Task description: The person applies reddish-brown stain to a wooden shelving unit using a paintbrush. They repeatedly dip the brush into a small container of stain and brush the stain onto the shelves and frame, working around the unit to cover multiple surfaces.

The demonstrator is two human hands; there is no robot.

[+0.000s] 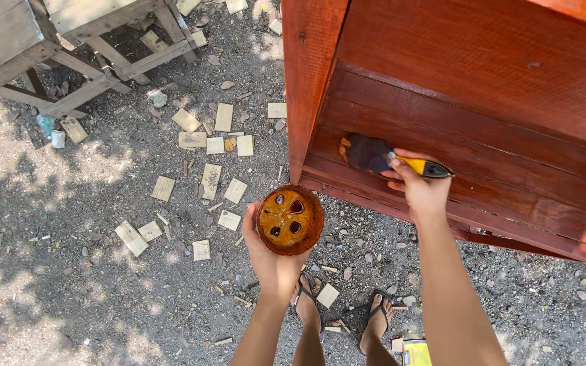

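Note:
My right hand [420, 192] grips a paintbrush [388, 158] with a yellow and black handle. Its dark bristles press against a slat of a red-brown stained wooden furniture piece [483, 88] at the right. My left hand [269, 261] cups a round container [290, 219] from below. The container is stained orange-brown and holds dark reddish liquid in patches. It hovers just left of the furniture's lower corner, above the ground.
Gravel ground [89, 285] is strewn with several small pale wood offcuts [210, 177]. Unpainted wooden frames [83, 47] stand at the upper left. My feet in sandals [374, 318] show at the bottom, with a yellow object [416, 353] beside them.

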